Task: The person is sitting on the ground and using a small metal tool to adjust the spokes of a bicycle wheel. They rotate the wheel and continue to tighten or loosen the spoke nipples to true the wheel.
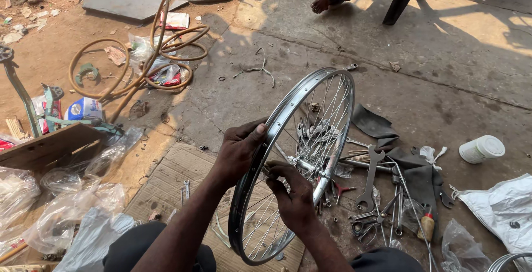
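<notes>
A shiny metal bicycle wheel rim (pixel 310 92) with thin spokes stands upright on edge in front of me, resting on flattened cardboard (pixel 169 180). My left hand (pixel 239 149) grips the rim's left side, thumb on the outer edge. Inside the wheel, my right hand (pixel 292 193) pinches a spoke close to the hub (pixel 310 168).
Spanners (pixel 370 180), pliers, a screwdriver (pixel 426 225) and black rubber strips lie to the right on the concrete. A white plastic tub (pixel 481 149) lies further right. A coiled tan hose (pixel 149 56) and litter are at the upper left, plastic bags at the lower left. Another person's foot (pixel 321 3) shows at the top.
</notes>
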Motion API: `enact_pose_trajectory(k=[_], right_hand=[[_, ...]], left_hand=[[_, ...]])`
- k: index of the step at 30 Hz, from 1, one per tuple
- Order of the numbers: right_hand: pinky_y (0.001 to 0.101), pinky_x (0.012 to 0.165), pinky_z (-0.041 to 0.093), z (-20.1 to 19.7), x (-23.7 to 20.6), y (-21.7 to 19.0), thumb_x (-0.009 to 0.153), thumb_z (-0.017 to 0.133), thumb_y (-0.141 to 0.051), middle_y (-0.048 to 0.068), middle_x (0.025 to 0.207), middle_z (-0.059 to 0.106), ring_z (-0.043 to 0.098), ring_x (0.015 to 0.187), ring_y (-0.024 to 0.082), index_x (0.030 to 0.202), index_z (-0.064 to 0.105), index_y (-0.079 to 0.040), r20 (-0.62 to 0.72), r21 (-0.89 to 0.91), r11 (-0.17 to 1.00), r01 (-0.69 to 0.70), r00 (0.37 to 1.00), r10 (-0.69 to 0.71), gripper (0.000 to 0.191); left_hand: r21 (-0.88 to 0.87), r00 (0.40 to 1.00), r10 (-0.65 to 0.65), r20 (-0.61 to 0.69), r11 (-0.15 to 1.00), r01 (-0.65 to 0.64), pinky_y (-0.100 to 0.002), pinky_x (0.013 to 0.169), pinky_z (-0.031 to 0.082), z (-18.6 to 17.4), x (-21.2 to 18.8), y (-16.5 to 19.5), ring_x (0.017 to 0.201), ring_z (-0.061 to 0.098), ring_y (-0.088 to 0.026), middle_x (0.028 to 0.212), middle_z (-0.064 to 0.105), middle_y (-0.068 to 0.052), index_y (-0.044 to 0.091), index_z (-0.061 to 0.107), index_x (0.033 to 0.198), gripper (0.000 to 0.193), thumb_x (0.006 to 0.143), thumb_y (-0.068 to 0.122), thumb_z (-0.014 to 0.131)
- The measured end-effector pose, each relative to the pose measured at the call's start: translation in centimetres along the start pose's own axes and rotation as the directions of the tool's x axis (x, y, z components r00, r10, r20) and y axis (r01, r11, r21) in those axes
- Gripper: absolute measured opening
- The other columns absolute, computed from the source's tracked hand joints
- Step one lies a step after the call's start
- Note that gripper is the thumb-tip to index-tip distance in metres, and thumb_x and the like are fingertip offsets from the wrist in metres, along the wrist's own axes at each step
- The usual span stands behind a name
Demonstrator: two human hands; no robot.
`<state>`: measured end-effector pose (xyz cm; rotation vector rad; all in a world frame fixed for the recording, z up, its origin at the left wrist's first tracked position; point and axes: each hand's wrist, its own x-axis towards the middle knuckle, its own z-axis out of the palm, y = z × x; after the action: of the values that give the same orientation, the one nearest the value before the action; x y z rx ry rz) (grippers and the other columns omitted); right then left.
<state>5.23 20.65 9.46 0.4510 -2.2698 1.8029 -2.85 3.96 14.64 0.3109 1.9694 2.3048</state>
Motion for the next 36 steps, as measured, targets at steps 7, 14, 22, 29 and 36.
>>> enact_pose_trajectory(k=[7, 14, 22, 29, 36], right_hand=[[0.0356, 0.102, 0.059, -2.7, -0.4, 1.0, 0.103, 0.057, -0.001, 0.017, 0.119, 0.074, 0.071, 0.112, 0.023, 0.128, 0.066, 0.002, 0.178, 0.504, 0.812, -0.293, 0.956, 0.234, 0.027], [0.0394, 0.101, 0.058, -6.7, -2.2, 1.0, 0.096, 0.067, 0.008, 0.024, 0.128, 0.072, 0.070, 0.118, 0.029, 0.136, 0.062, 0.010, 0.190, 0.639, 0.740, -0.209, 0.975, 0.111, 0.040], [0.0411, 0.100, 0.059, -11.1, -4.7, 0.7, 0.096, 0.070, 0.007, 0.024, 0.123, 0.073, 0.071, 0.114, 0.030, 0.134, 0.062, 0.014, 0.173, 0.681, 0.694, -0.234, 0.972, 0.158, 0.040], [0.0358, 0.090, 0.059, -11.0, -4.5, 0.3, 0.094, 0.071, 0.007, 0.020, 0.117, 0.074, 0.071, 0.105, 0.025, 0.125, 0.066, 0.013, 0.164, 0.638, 0.701, -0.319, 0.946, 0.281, 0.032], [0.0296, 0.061, 0.061, -2.7, -2.9, -0.5, 0.089, 0.072, -0.003, 0.004, 0.079, 0.074, 0.076, 0.073, 0.013, 0.096, 0.066, -0.005, -0.111, -0.398, 0.914, -0.075, 0.993, 0.033, 0.010]], left_hand=[[-0.156, 0.994, -0.074, 0.082, 0.984, 0.086, -0.027, 0.067, 0.062, 3.0, -0.5, 0.3, 0.077, 0.071, -0.014, 0.096, 0.076, -0.014, -0.001, 0.067, 0.134, 0.054, 0.095, 0.037, 0.068], [-0.298, 0.981, -0.026, 0.191, 0.951, 0.084, -0.033, 0.087, 0.061, 4.9, -0.5, 0.3, 0.100, 0.073, -0.018, 0.115, 0.076, -0.018, -0.005, 0.063, 0.139, 0.056, 0.095, 0.029, 0.073], [-0.288, 0.957, -0.022, 0.288, 0.952, 0.109, -0.030, 0.087, 0.061, 8.9, -1.0, 0.9, 0.101, 0.073, -0.019, 0.115, 0.075, -0.020, -0.008, 0.061, 0.139, 0.057, 0.096, 0.027, 0.072], [-0.210, 0.972, 0.012, 0.233, 0.977, 0.038, -0.032, 0.087, 0.061, 8.2, -1.6, 1.4, 0.101, 0.073, -0.019, 0.113, 0.077, -0.019, -0.005, 0.063, 0.139, 0.053, 0.100, 0.032, 0.066], [0.002, 0.987, -0.021, 0.161, 1.000, 0.021, -0.032, 0.082, 0.063, 6.7, -2.5, 2.2, 0.096, 0.074, -0.018, 0.107, 0.076, -0.014, 0.003, 0.062, 0.138, 0.046, 0.104, 0.032, 0.055]])
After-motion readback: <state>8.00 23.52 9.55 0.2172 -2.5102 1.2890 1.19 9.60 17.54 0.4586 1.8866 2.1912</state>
